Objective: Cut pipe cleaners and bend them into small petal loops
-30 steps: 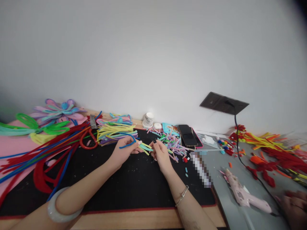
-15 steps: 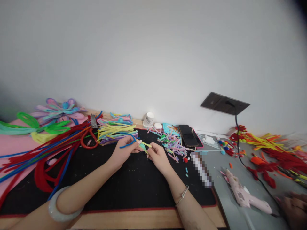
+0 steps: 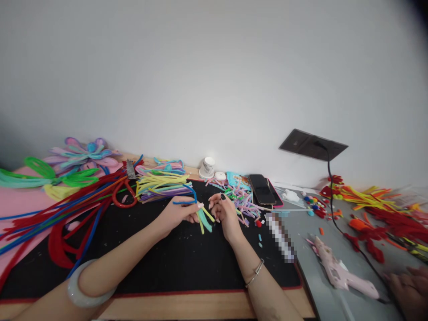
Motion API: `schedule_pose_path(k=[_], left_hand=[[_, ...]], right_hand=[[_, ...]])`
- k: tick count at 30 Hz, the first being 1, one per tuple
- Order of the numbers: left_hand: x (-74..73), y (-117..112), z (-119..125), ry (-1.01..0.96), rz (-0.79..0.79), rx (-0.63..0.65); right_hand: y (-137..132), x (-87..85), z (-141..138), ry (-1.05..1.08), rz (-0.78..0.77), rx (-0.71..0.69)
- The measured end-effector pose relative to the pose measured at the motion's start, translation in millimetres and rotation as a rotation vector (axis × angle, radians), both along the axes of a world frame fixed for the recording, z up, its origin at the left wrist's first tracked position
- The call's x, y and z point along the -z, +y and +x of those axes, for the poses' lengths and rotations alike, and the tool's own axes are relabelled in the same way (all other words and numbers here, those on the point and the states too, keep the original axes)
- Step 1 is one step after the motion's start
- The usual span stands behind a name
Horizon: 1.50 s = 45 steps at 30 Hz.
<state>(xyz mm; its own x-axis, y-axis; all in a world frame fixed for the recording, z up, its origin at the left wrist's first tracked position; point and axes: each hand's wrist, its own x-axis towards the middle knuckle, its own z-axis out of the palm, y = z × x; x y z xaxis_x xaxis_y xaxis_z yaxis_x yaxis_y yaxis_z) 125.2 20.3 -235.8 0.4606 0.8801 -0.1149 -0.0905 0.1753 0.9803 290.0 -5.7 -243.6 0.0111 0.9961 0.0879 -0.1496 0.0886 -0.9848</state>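
While the left hand [image 3: 179, 214] pinches fuzzy stems [image 3: 204, 221], yellow, mint and blue, right hand [image 3: 228, 217] unclasped, loosely curled

The mat [image 3: 187, 267] lay on the counter [image 3: 174, 306]. Over its middle, the held stems [image 3: 204, 220] hung from the left fingers [image 3: 192, 208], with the right fingers [image 3: 228, 202] near their right side. To the left, loose stems [image 3: 76, 200] lay partly over the mat, scissors [image 3: 123, 204] at their right edge, a bundle [image 3: 162, 183] just beyond. Behind the mat stood a cup [image 3: 208, 165]; right of it lay a packet [image 3: 238, 179], cut pieces [image 3: 239, 200] before it, then a phone [image 3: 261, 189]. Farther right, a glue gun [image 3: 344, 274] lay before pom-poms [image 3: 314, 203]
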Motion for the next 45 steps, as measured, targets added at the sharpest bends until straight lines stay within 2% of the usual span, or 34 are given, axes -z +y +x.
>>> schedule_pose_path(k=[4, 8, 14, 21, 26, 31, 34, 36, 40, 45], left_hand=[[-1.9, -7.1, 1.2, 0.108, 0.065, 0.271], [0.5, -9.4, 4.1, 0.134, 0.06, 0.338], [7.7, -3.1, 6.7, 0.134, 0.154, 0.258], [7.3, -3.3, 10.5, 0.079, 0.048, 0.148], [8.9, -1.9, 8.7, 0.058, -0.011, 0.117], [6.4, -0.5, 5.9, 0.043, -0.047, 0.01], [5.4, 0.9, 5.8, 0.05, -0.045, -0.02], [5.8, 2.3, 5.9, 0.065, -0.011, -0.03], [6.2, 4.5, 5.3, 0.106, 0.082, -0.076], [2.7, 2.5, 4.7, 0.083, 0.041, -0.036]], right_hand=[[-0.7, -0.7, -3.1, -0.029, -0.136, -0.12], [-4.4, -2.5, -7.3, -0.03, -0.155, -0.179], [-2.0, -0.5, -5.1, 0.007, -0.136, -0.102], [-1.1, 2.0, -4.3, 0.015, -0.133, -0.1], [-1.1, 1.7, -3.4, -0.024, -0.13, -0.082], [0.9, 1.5, -3.2, -0.104, -0.092, -0.144], [1.3, 1.1, -1.8, -0.219, -0.128, -0.168], [1.1, 0.6, -0.4, -0.283, -0.138, -0.165], [-0.3, -1.6, 0.9, -0.36, -0.065, -0.208], [-3.7, -6.4, -0.5, -0.454, 0.015, -0.333]])
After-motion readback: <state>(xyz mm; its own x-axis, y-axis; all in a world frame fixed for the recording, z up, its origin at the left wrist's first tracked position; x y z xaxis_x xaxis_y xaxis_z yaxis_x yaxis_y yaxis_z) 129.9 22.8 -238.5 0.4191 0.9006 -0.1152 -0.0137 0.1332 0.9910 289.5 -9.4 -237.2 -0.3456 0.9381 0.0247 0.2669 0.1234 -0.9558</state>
